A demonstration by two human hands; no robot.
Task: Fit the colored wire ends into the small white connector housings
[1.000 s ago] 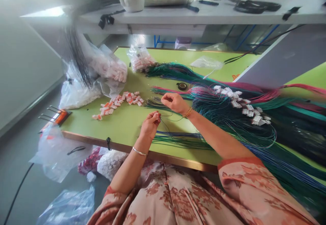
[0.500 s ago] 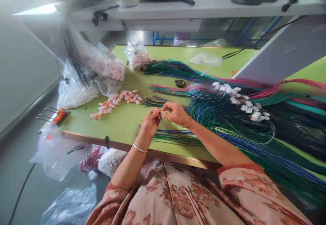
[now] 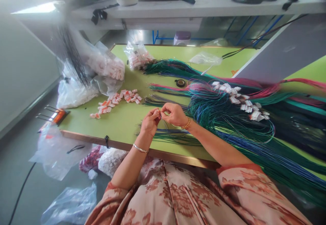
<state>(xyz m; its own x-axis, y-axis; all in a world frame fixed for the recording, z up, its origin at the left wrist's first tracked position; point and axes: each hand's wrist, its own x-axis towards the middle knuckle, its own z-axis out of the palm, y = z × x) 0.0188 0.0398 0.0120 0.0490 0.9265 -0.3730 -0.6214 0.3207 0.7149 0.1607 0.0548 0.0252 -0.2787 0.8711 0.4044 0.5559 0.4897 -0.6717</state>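
Observation:
My left hand (image 3: 150, 121) is closed in a pinch on a small white-and-orange connector, mostly covered by the fingers. Against it, my right hand (image 3: 174, 114) pinches a thin wire whose tip is hidden between the fingertips. Dark wire hangs below both hands. To the left lies a loose pile of white-and-orange connectors (image 3: 108, 107). Just beyond my hands are bundles of dark wires (image 3: 159, 100) and pink wires (image 3: 166, 88), with bare ends pointing left. Right of my hands, a cluster of white connectors (image 3: 236, 98) rests on a tangle of green wires (image 3: 203, 111).
Plastic bags of connectors (image 3: 109, 65) stand at the table's back left. A roll of black tape (image 3: 180, 83) lies behind the wires. A white shelf (image 3: 163, 13) spans above the green table (image 3: 86, 125). An orange pronged holder (image 3: 59, 115) sits at the left corner.
My right hand has shifted slightly left and down, closer against the left fingertips. The orange of the connector shows less now. The things on the table have stayed put.

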